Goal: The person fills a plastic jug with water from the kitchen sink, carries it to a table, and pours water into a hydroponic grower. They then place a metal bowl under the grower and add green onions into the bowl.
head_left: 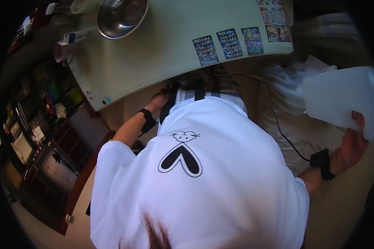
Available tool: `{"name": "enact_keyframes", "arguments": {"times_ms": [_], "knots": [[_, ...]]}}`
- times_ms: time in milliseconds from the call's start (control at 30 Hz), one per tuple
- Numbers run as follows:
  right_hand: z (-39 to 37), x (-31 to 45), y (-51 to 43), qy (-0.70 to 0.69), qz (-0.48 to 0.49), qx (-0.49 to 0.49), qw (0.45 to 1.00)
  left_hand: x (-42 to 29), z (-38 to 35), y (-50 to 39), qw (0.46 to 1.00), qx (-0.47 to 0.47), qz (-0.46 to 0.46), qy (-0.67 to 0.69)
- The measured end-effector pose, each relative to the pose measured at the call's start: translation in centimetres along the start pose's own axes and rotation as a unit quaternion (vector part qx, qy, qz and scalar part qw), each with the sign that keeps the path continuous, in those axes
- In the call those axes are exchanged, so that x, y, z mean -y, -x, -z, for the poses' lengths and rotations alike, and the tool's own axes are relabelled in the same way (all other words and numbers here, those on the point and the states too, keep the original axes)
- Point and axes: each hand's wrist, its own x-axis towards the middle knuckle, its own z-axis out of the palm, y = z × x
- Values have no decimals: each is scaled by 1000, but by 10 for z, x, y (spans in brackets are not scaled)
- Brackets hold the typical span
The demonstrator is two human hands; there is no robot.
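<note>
On the right, my right hand (352, 151) grips the lower edge of a whitish, translucent flat item (338, 93), perhaps a plastic sheet or folder. It is held out beside the table, above pale, rumpled fabric (280, 93). My left hand (160, 99) is low by my lap, beside a dark strap and just below the table's front edge. Its fingers are partly hidden, so what they touch cannot be made out. Several sheets printed with small colourful figures, such as this one (204, 49), lie on the pale green tabletop (162, 49).
A steel bowl (123, 15) stands on the table's far left part. A pink mug (64, 51) and a small blue-and-white box (73, 37) sit near the left edge. Cluttered shelves (34, 124) line the left side. A black cable (272, 109) runs to my right wristband (322, 163).
</note>
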Motion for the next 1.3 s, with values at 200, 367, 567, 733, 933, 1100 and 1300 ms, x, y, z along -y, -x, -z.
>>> {"name": "enact_keyframes", "arguments": {"times_ms": [200,367,567,733,933,1100,1300], "knots": [[-23,17,31,-42,-11,9,999,-22,-1,-31,981,11,-189,-35],[-51,33,76,-99,9,-25,995,-111,-8,-55,926,40,-375,4],[-53,44,105,-120,-28,30,992,-233,31,13,879,5,-477,-24],[-37,50,115,246,257,152,922,-248,74,115,796,50,-601,49],[-64,89,94,21,92,37,995,-275,145,257,653,99,-748,67],[-93,150,76,-1,79,16,997,-294,242,335,548,159,-803,173],[-120,208,11,-54,120,118,984,-298,344,323,597,43,-799,58]]}}
